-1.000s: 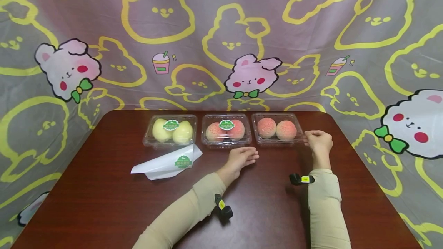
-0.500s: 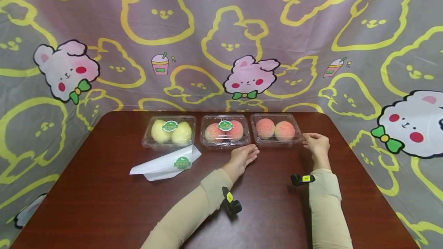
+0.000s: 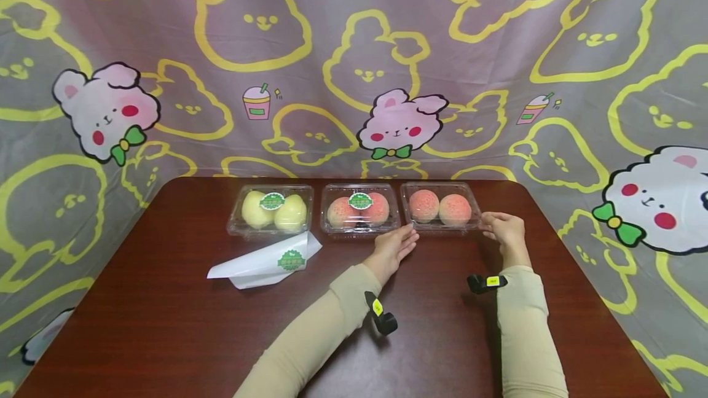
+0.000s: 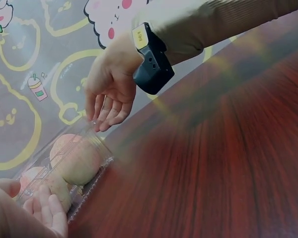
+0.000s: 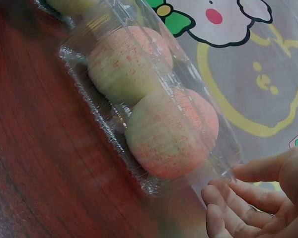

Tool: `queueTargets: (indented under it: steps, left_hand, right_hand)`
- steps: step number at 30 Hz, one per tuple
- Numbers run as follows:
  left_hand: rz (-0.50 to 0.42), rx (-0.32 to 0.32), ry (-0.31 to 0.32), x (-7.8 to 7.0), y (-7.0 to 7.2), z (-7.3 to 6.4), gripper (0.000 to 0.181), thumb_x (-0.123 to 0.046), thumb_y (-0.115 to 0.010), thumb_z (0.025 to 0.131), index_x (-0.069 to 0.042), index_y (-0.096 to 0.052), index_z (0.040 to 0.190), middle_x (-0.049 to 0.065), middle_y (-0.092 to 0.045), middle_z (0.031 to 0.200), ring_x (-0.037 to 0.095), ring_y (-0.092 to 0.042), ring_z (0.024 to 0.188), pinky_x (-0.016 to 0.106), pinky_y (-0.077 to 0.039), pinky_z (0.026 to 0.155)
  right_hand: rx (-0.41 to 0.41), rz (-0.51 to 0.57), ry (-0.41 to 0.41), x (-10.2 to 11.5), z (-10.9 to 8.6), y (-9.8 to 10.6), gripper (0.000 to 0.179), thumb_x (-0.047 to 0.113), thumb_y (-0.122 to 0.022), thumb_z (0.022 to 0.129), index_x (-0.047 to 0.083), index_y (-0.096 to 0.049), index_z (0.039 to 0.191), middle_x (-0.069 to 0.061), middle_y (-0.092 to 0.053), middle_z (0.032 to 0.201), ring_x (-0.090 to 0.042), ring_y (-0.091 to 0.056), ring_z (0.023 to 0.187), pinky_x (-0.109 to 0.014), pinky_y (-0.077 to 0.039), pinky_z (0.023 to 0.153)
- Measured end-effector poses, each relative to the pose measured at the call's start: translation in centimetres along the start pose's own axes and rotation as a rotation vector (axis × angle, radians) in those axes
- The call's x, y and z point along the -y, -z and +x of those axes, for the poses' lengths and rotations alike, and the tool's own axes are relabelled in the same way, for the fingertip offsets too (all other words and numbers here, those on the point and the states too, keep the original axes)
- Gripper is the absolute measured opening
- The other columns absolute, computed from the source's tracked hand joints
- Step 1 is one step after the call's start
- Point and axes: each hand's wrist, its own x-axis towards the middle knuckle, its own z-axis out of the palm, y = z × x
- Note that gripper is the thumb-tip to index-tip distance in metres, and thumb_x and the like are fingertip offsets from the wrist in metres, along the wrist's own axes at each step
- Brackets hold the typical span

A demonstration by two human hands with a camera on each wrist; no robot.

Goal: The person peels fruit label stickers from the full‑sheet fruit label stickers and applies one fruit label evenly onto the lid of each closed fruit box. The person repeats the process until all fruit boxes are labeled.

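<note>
Two pink-red peaches (image 3: 424, 206) sit in the right-hand clear plastic clamshell box (image 5: 79, 79). My right hand (image 3: 506, 233) pinches the edge of this box at its right front corner, thumb and index finger together on the rim in the right wrist view. At its left front corner is my left hand (image 3: 391, 252), with fingers extended and fingertips close to the box; whether they touch it is hard to tell. In the left wrist view the left hand (image 4: 39, 213) lies in front of the peaches, and the right hand (image 4: 111, 89) reaches the far end.
Left of it stands a middle clear box (image 3: 361, 226) of pink peaches with a green round label, then a box (image 3: 238, 223) of pale yellow-green fruit, labelled likewise. A white sticker sheet (image 3: 260, 266) lies curled in front. A patterned curtain (image 3: 310, 11) hangs behind the table (image 3: 166, 324).
My left hand has moved slightly right and forward to the right-hand box's corner. My right hand has shifted slightly left onto its edge. The boxes look unmoved.
</note>
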Motion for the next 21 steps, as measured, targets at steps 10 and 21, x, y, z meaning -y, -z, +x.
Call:
queueTargets:
  steps: [10,21]
  left_hand:
    - [-0.019,-0.02,-0.009,0.17,-0.06,0.5,0.026,-0.01,-0.066,0.089,0.005,-0.066,0.111,-0.005,-0.067,0.071,0.004,-0.067,0.069,0.022,-0.058,0.075]
    - [0.033,0.011,-0.001,-0.04,0.25,0.52,0.027,-0.008,-0.064,0.089,0.007,-0.066,0.112,-0.004,-0.066,0.067,0.004,-0.066,0.065,0.02,-0.058,0.072]
  right_hand:
    - [0.0,0.069,-0.042,-0.03,-0.17,-0.18,0.028,0.008,-0.052,0.096,-0.008,-0.058,0.118,0.018,-0.06,0.054,0.003,-0.06,0.055,-0.016,-0.055,0.057]
    - [0.024,-0.014,-0.019,-0.22,-0.28,0.23,0.035,0.01,-0.05,0.097,-0.011,-0.054,0.125,0.018,-0.059,0.059,0.004,-0.059,0.058,-0.016,-0.055,0.062]
